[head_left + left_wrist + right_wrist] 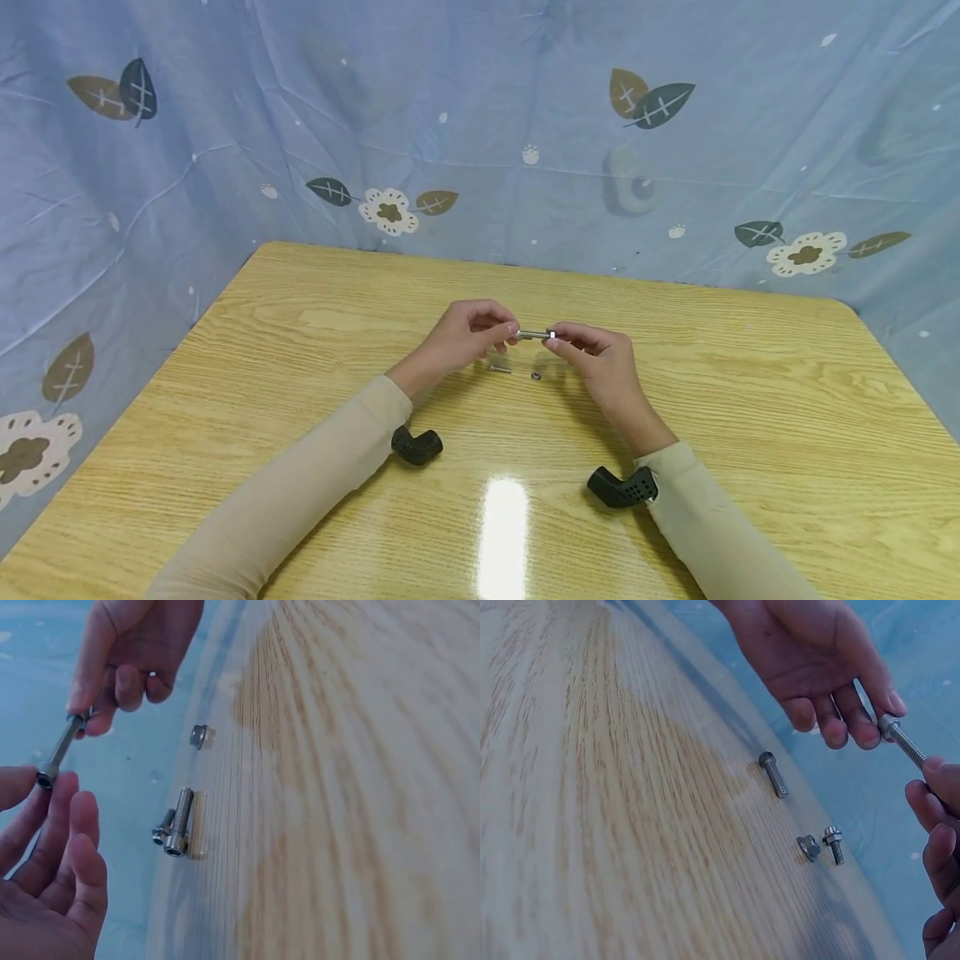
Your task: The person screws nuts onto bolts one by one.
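Closest to my head camera, two beige sleeves (296, 487) angle in from the bottom, each with a black perforated wrist piece (417, 447) at the cuff, and a white streak of glare (503, 533) shines on the tabletop between them. A little farther up I see a loose cap screw (500, 369) lying on its side, with a flange nut (536, 376) near its threaded end. Above these, over the middle of the table, the hands meet almost level. The left hand (457, 337) bends inward at the wrist, its thumb and fingertips pinching the head of a long socket-head bolt (535, 335); its lower fingers curl loosely, as my left-wrist feed shows. The right hand (603, 367) comes from the other side, thumb and forefinger clamped at the bolt's far end, where a hex nut (552, 334) sits. The bolt hangs nearly horizontal between them, clear of the surface. Fingers cover part of both its ends from me. Beyond the loose pieces lies a small bolt (834, 845), plain in my right-wrist feed but largely blocked from above by the held bolt. Past the hands, the wood-grain table (750, 367) runs to rounded far corners, and behind it hangs a creased blue cloth (480, 108) printed with leaves and white flowers.
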Action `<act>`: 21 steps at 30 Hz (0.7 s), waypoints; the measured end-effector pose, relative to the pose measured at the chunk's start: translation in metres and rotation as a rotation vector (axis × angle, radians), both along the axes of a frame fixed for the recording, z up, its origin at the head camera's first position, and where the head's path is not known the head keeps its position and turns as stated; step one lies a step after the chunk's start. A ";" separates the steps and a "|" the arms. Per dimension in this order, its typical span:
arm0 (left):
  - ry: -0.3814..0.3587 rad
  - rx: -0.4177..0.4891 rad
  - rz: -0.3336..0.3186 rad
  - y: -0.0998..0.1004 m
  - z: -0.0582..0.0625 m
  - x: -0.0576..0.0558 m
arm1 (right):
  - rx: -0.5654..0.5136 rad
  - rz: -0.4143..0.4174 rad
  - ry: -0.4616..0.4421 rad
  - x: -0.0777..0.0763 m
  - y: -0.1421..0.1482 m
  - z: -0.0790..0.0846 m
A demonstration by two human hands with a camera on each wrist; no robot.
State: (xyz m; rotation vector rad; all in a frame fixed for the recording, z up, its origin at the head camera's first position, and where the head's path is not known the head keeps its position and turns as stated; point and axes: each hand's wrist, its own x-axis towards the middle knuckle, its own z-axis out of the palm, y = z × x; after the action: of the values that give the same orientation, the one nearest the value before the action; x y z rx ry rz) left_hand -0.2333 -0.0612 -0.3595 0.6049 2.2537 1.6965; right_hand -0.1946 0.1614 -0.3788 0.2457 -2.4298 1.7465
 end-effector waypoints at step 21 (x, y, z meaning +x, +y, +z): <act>0.014 0.001 0.006 -0.003 -0.001 -0.002 | -0.040 0.019 -0.006 -0.001 -0.001 -0.003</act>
State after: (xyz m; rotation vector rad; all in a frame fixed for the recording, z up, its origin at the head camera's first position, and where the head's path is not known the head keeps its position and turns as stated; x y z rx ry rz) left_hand -0.2356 -0.0641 -0.3609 0.6131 2.2667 1.7017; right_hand -0.1952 0.1607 -0.3819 0.2601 -2.4016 1.8037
